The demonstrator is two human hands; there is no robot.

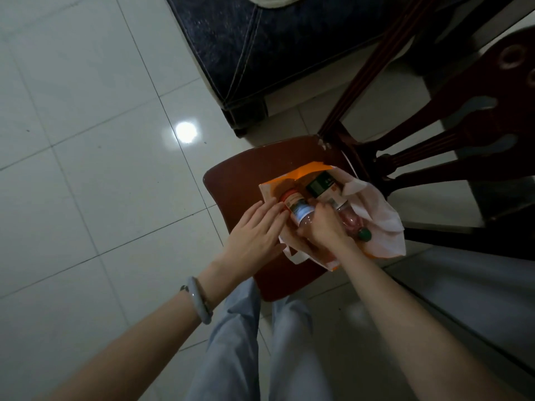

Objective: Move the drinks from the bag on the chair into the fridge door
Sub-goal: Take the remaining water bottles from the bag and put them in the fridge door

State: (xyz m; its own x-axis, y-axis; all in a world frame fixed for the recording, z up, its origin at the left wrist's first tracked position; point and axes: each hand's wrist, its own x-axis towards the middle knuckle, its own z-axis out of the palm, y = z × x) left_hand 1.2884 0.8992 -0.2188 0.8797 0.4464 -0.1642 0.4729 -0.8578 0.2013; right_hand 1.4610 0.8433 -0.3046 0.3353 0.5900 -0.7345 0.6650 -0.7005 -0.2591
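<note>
Just left of the frame's centre the left hand (pixel 254 227) lies flat and spread, its grip released, fingertips pressing the near edge of the bag (pixel 376 227) and brushing the base end of the red-labelled bottle (pixel 295 208) without closing round it. That bottle lies on its side in the bag's mouth, and the right hand (pixel 324 227) in the middle of the frame is wrapped round its clear shoulder — a clenched grip, though the fingers hide how much of the plastic they truly catch. Right of it lies a second drink, the green-labelled bottle (pixel 327 188), whose pinkish body runs down to a green cap (pixel 364 234) at centre right; both drinks are in the bag on the chair (pixel 231 186), and the fridge is nowhere in view. The risks, as I judge them: a smooth round bottle drawn out by one end may slip or swing, and the loose white lining folded over at the right could snag it. The bag sits close to the seat's near edge — if the flat hand lets up as the bottle is lifted, the whole bag may drag along and tip the second drink onto the tiled floor (pixel 86 140). The two bottles touch, so pulling one could roll the other.
</note>
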